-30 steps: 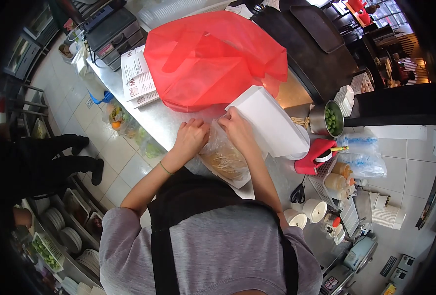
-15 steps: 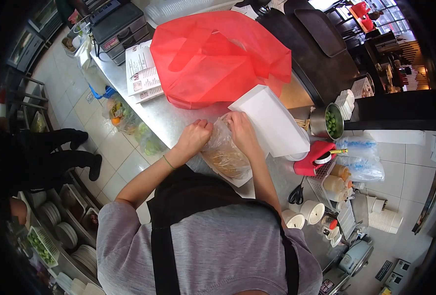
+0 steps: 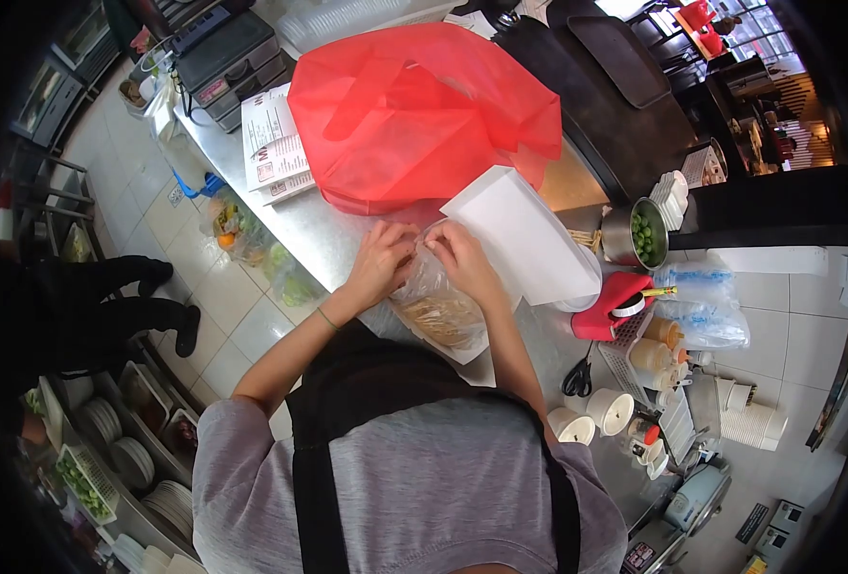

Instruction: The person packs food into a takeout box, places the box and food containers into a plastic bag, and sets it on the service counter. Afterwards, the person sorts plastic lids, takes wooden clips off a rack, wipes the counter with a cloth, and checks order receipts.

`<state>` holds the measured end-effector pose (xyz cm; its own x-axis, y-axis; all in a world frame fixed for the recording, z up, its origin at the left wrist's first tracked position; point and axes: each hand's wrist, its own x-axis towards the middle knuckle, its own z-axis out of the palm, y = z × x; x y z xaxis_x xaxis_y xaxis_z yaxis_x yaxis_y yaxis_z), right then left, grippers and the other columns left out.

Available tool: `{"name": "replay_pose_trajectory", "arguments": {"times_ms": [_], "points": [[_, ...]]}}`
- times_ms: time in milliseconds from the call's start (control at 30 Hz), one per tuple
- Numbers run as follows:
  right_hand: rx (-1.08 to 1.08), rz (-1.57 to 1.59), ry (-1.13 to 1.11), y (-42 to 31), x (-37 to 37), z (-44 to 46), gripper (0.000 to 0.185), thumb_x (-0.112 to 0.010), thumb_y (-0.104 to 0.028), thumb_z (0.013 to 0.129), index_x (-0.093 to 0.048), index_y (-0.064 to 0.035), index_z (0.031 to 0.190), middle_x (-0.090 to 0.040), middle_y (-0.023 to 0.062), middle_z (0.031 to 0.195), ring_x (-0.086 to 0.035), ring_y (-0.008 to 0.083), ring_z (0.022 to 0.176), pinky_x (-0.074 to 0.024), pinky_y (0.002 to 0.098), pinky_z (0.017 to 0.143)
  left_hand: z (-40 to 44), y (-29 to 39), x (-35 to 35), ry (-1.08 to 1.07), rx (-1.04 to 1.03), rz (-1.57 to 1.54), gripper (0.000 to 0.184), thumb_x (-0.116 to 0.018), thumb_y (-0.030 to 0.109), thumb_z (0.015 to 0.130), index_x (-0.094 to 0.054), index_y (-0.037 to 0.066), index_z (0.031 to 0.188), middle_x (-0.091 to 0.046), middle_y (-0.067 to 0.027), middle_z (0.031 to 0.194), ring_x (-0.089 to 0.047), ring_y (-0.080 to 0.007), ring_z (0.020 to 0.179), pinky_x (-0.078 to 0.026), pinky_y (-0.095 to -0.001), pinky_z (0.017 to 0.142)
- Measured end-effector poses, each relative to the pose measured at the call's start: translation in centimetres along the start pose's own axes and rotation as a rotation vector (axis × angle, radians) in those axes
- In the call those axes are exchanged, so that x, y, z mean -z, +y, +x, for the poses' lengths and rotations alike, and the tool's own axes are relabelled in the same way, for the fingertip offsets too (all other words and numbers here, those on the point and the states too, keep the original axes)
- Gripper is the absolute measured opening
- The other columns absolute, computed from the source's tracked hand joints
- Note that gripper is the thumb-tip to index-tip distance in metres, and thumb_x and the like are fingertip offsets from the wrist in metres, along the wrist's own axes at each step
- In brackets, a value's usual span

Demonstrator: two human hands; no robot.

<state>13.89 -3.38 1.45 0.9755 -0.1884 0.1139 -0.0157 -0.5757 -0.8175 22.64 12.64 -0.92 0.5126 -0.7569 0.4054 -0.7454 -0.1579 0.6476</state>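
Observation:
In the head view, a clear plastic bag with something pale brown and strand-like inside lies in an open white paper box, whose lid stands up to the right. My left hand has its fingers curled and pinching at the bag's gathered top. Close beside it, my right hand pinches the same top edge between thumb and fingers. Just beyond both hands sits a large red bag, touching neither.
Printed menu sheets lie left of the red bag. To the right are a metal pot of green limes, a red tape dispenser, scissors and white tubs. A person in dark trousers stands at the left.
Both hands have shifted slightly at the bag's top. The left fingers have uncurled a little, and the right hand has turned inward toward them. The bag and box stay in place.

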Motion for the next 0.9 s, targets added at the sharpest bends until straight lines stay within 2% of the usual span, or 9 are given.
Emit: {"name": "replay_pose_trajectory", "arguments": {"times_ms": [100, 233, 300, 433, 500, 600, 733, 800, 900], "points": [[-0.142, 0.068, -0.096, -0.7, 0.7, -0.2, 0.011, -0.058, -0.003, 0.081, -0.051, -0.0003, 0.089, -0.059, 0.0131, 0.087, -0.06, 0.025, 0.076, -0.0463, 0.0328, 0.067, 0.1, -0.7, -0.3, -0.101, -0.007, -0.009, 0.017, -0.065, 0.01, 0.067, -0.061, 0.006, 0.083, -0.06, -0.0023, 0.101, -0.046, -0.0245, 0.101, -0.038, -0.037, 0.082], [-0.08, 0.249, -0.035, 0.0, 0.7, -1.0, 0.016, -0.06, 0.0, 0.079, -0.052, -0.0009, 0.092, -0.06, 0.0129, 0.089, -0.062, 0.023, 0.071, -0.0473, 0.0305, 0.064, 0.4, -0.9, -0.6, -0.136, -0.029, -0.03, 0.018, -0.066, 0.009, 0.064, -0.061, 0.006, 0.081, -0.057, -0.0015, 0.11, -0.046, -0.0257, 0.102, -0.037, -0.0376, 0.082], [-0.068, 0.196, -0.114, -0.1, 0.8, -1.3, 0.024, -0.06, 0.005, 0.076, -0.052, -0.0009, 0.097, -0.06, 0.0083, 0.087, -0.06, 0.0175, 0.078, -0.0472, 0.0297, 0.07, 0.6, -0.8, -0.7, -0.137, -0.046, -0.047, 0.02, -0.067, 0.005, 0.06, -0.06, 0.005, 0.079, -0.055, -0.0028, 0.114, -0.046, -0.0267, 0.102, -0.037, -0.0382, 0.081], [0.063, -0.081, -0.029, -0.1, 0.4, -0.8, 0.033, -0.061, 0.008, 0.072, -0.052, -0.0013, 0.102, -0.055, 0.0093, 0.092, -0.057, 0.0209, 0.085, -0.0467, 0.0317, 0.075, 0.6, 0.1, 0.1, -0.049, -0.034, -0.018, 0.019, -0.066, 0.005, 0.061, -0.059, 0.006, 0.079, -0.051, -0.0047, 0.104, -0.044, -0.0261, 0.099, -0.036, -0.0378, 0.079], [0.018, -0.017, 0.015, -0.2, 0.4, -0.5, 0.029, -0.068, -0.001, 0.067, -0.055, -0.0024, 0.094, -0.051, 0.0121, 0.096, -0.054, 0.03, 0.09, -0.0449, 0.038, 0.078, 0.4, 0.5, 0.3, -0.048, 0.002, -0.003, 0.019, -0.066, 0.005, 0.061, -0.059, 0.006, 0.079, -0.049, -0.0055, 0.101, -0.044, -0.026, 0.097, -0.036, -0.0376, 0.077], [0.001, -0.069, -0.1, -0.3, 0.5, 0.4, 0.022, -0.068, -0.001, 0.066, -0.058, -0.0036, 0.086, -0.048, 0.0126, 0.099, -0.053, 0.0292, 0.091, -0.0435, 0.0387, 0.079, 0.3, 0.7, 0.3, -0.061, -0.025, 0.013, 0.019, -0.066, 0.005, 0.061, -0.058, 0.005, 0.078, -0.046, -0.0067, 0.099, -0.044, -0.0259, 0.096, -0.035, -0.0369, 0.075], [0.092, -0.17, -0.09, -0.3, 0.6, 1.1, 0.017, -0.068, -0.001, 0.065, -0.059, -0.0036, 0.079, -0.048, 0.0119, 0.095, -0.053, 0.0287, 0.088, -0.0441, 0.0381, 0.076, 0.0, 0.6, 0.0, -0.099, -0.009, 0.029, 0.019, -0.066, 0.009, 0.065, -0.06, 0.006, 0.083, -0.048, -0.0047, 0.102, -0.043, -0.0246, 0.099, -0.034, -0.0369, 0.077], [0.193, -0.24, -0.102, 0.1, 0.6, 1.1, 0.015, -0.067, -0.002, 0.065, -0.058, -0.0035, 0.078, -0.049, 0.0109, 0.09, -0.053, 0.0289, 0.084, -0.0439, 0.038, 0.074, -0.2, 0.5, -0.1, -0.104, -0.001, 0.004, 0.02, -0.066, 0.009, 0.065, -0.06, 0.007, 0.084, -0.049, -0.0039, 0.103, -0.044, -0.0246, 0.1, -0.034, -0.0372, 0.078], [0.151, -0.158, -0.093, 0.3, 0.7, 0.8, 0.012, -0.066, -0.002, 0.066, -0.056, -0.0035, 0.074, -0.052, 0.01, 0.083, -0.053, 0.0294, 0.081, -0.0431, 0.0387, 0.071, -0.3, 0.1, -0.5, -0.09, -0.007, -0.003, 0.022, -0.066, 0.01, 0.066, -0.06, 0.008, 0.086, -0.052, -0.002, 0.108, -0.043, -0.0246, 0.105, -0.034, -0.0379, 0.082]]}}
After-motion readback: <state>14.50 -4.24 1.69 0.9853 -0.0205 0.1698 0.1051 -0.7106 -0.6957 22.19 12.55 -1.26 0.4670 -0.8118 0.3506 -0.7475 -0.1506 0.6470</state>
